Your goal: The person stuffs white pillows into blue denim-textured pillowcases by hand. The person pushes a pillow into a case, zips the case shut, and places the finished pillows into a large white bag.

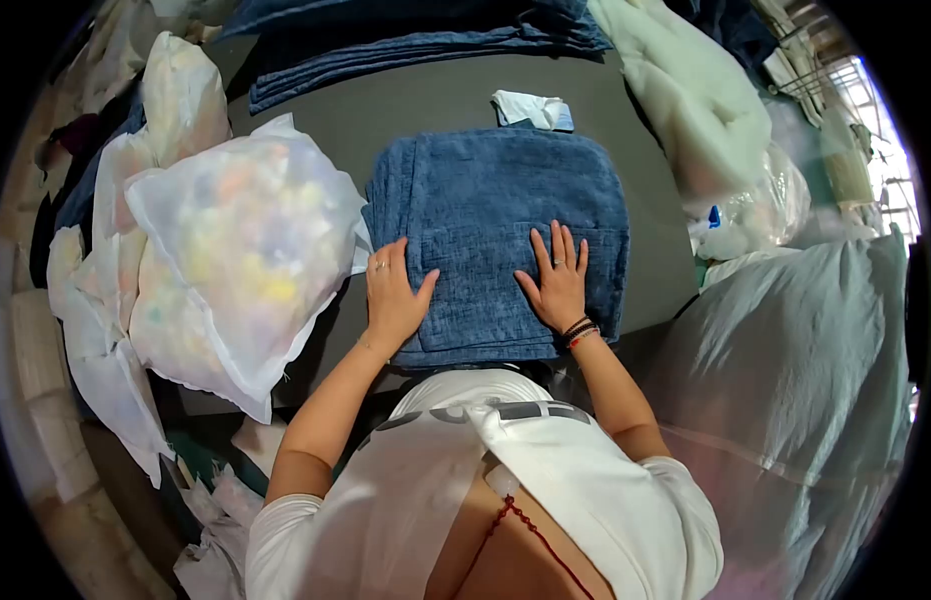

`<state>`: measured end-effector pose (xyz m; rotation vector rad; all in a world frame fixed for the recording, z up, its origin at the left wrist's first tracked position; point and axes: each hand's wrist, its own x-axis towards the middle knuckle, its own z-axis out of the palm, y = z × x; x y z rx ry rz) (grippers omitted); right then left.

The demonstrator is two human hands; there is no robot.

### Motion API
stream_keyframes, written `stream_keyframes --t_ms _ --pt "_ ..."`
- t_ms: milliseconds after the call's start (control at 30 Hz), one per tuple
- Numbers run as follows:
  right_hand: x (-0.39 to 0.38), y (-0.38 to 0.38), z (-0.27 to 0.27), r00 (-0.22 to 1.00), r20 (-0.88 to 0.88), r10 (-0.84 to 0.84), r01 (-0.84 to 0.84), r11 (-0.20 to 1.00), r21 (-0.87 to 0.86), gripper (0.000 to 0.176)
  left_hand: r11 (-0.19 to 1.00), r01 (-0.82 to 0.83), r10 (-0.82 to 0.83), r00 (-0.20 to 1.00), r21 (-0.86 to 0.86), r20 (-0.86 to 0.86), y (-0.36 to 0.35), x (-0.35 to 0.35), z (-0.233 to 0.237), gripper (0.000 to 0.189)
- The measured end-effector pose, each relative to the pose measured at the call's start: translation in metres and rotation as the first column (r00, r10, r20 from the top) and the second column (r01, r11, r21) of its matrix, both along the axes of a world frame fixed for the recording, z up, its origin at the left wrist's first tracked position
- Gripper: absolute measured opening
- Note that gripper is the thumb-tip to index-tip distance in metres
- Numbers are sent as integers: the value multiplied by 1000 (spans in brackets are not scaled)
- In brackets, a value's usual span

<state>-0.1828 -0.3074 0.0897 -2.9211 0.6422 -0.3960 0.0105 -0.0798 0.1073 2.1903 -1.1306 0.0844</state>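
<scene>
A stack of folded blue denim-like cloth pieces (485, 190) lies on the grey table in front of me, its layers showing along the left edge. My left hand (397, 290) rests at the stack's left edge, fingers extended and thumb apart on the cloth. Flat on the right part of the top piece lies my right hand (558, 275), its fingers spread. Neither hand grips anything. Just behind the stack is a small white cloth or packet (532, 110) with a bluish edge.
More folded blue cloth (425, 55) is piled at the table's (325, 105) far side. A translucent white bag with colourful contents (250, 240) leans in from the left. Pale fabric (695, 100) lies at the back right, and a large grey plastic-covered bundle (795, 370) stands at the right.
</scene>
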Motion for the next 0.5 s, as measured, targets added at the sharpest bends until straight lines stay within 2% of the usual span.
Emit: stream_keyframes --t_ms 33,133,167,233,267,300,333,367,400,433,467,500 --pt "2 1 7 1000 -13 -9 10 999 35 72 1000 -7 7 1000 10 -7 -8 6 6 69" --pt "1 3 26 997 -79 13 -2 991 137 71 988 -15 58 958 152 -283 -29 13 20 59" --pt "-1 -2 35 992 -119 46 -23 981 190 71 998 15 8 920 55 -393 -26 18 16 57" --pt "-4 -8 56 997 -66 -43 57 971 234 69 1000 21 -4 774 20 -633 -12 31 46 58" --pt "-10 -4 54 995 -93 -33 46 990 135 68 1000 -1 19 788 30 -615 1 38 42 58" --pt "-16 0 52 993 -113 -37 40 999 28 68 997 16 26 829 72 -558 12 46 31 59" --pt "-23 3 30 984 -175 19 -16 1000 14 71 992 37 27 864 117 -502 24 52 27 61" --pt "-27 12 14 991 -137 -8 -3 997 -75 74 992 30 34 873 121 -487 35 52 34 61" --pt "-27 14 9 992 -124 -21 12 997 -73 75 996 34 -12 969 86 -248 45 49 46 64" --pt "-25 13 7 993 -113 -32 24 997 -71 76 998 45 -46 999 53 8 53 49 61 67" --pt "-24 13 6 994 -103 -25 18 998 -68 76 993 -115 107 971 27 214 66 57 79 72" --pt "-23 15 8 995 -91 -37 33 998 -50 76 965 -261 252 879 -32 404 82 70 100 78"
